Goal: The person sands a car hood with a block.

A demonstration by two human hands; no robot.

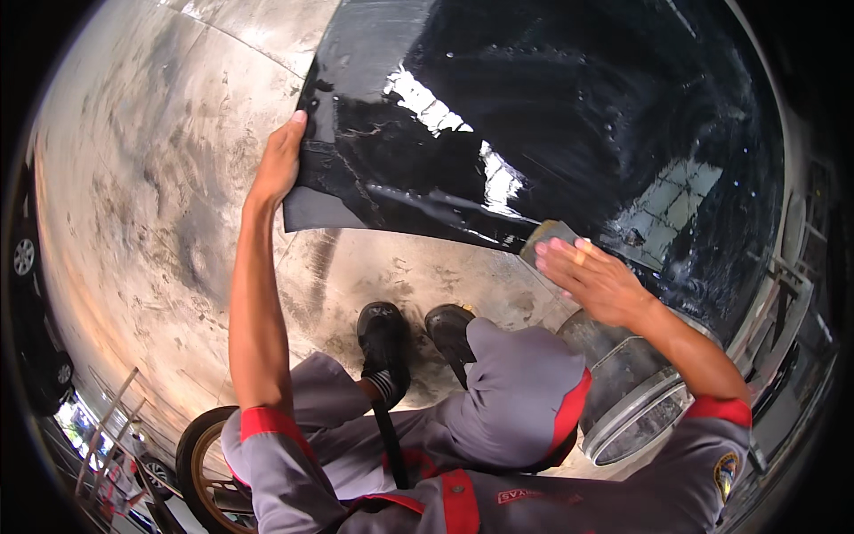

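A large, glossy black car body panel [551,107] spreads out in front of me, wet and bright with reflections. My left hand [281,160] grips its left edge, thumb at the rim and the other fingers mostly hidden. Near the panel's front edge, my right hand [592,278] presses a grey sanding block [544,237] with a yellowish rim against the surface. The fingers of that hand lie together over the block and cover much of it. A dull grey patch [325,210] shows at the panel's near left corner.
A metal drum [623,383] lies below the panel beside my right knee. The stained concrete floor [160,222] extends to the left. Behind my left side is a wheel [200,472] with a bronze rim. A metal frame [783,311] stands at the right.
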